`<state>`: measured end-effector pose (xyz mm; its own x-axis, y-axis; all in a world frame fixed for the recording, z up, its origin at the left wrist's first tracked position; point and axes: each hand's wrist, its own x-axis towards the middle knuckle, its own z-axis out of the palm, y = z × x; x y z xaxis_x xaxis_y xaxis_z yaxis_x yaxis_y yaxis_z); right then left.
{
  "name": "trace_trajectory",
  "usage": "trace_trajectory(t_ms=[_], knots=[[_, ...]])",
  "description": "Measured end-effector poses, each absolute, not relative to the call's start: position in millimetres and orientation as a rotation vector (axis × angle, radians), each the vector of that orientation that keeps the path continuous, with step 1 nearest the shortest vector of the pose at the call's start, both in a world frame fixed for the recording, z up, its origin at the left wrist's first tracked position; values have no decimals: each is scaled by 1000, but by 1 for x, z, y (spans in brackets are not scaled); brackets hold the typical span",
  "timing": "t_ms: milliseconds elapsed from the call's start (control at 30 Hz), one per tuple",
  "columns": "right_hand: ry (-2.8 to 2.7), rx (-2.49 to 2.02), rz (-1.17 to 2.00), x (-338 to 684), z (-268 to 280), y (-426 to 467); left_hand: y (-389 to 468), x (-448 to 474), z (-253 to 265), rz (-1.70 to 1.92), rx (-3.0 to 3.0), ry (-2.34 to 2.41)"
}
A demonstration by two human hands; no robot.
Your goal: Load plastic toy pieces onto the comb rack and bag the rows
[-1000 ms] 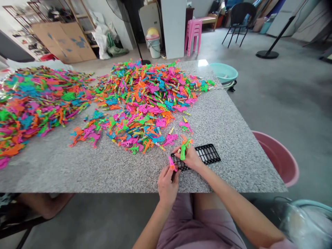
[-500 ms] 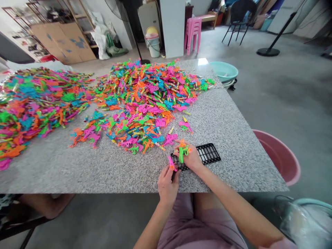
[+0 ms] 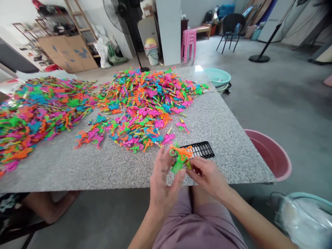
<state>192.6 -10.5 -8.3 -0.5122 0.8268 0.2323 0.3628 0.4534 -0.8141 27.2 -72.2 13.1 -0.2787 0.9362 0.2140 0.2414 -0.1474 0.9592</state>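
Observation:
Several small plastic toy guns are bunched between my hands above the front of the table. A green toy gun [image 3: 177,166] and an orange toy gun [image 3: 184,152] show most clearly. My right hand [image 3: 211,176] pinches the bunch by its yellow barrel end. On the other side, my left hand [image 3: 163,183] is open, thumb and fingers spread beside the green grip; whether it touches is hard to tell. A black slotted plastic rack [image 3: 204,149] lies just beyond the hands, its left part hidden behind the toys.
A large heap of colourful toy guns [image 3: 145,100] covers the speckled tabletop [image 3: 215,114], with another heap [image 3: 38,110] at left. A pink tub [image 3: 269,155] and a plastic bag [image 3: 298,218] stand right of the table. Another person's bare limb [image 3: 52,207] shows lower left.
My right hand has pulled back from the rack, bringing the toy guns nearer. My left hand has spread open; the pink toy gun it held is out of sight. The view has shifted slightly.

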Motion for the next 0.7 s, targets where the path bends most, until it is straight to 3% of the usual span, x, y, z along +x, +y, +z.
trace_trajectory(t_ms=[100, 267, 500, 700], knots=[[-2062, -995, 1065, 208, 1, -28, -67, 45, 17, 1298, 1172, 1324], [-1884, -1232, 1231, 234, -17, -58, -96, 52, -19, 1045, 906, 1093], [-1707, -1329, 1767, 234, -66, -126, -165, 55, -54, 765, 957, 1189], [-1809, -1404, 1670, 230, -73, -152, -188, 66, -67, 783, 1117, 1371]])
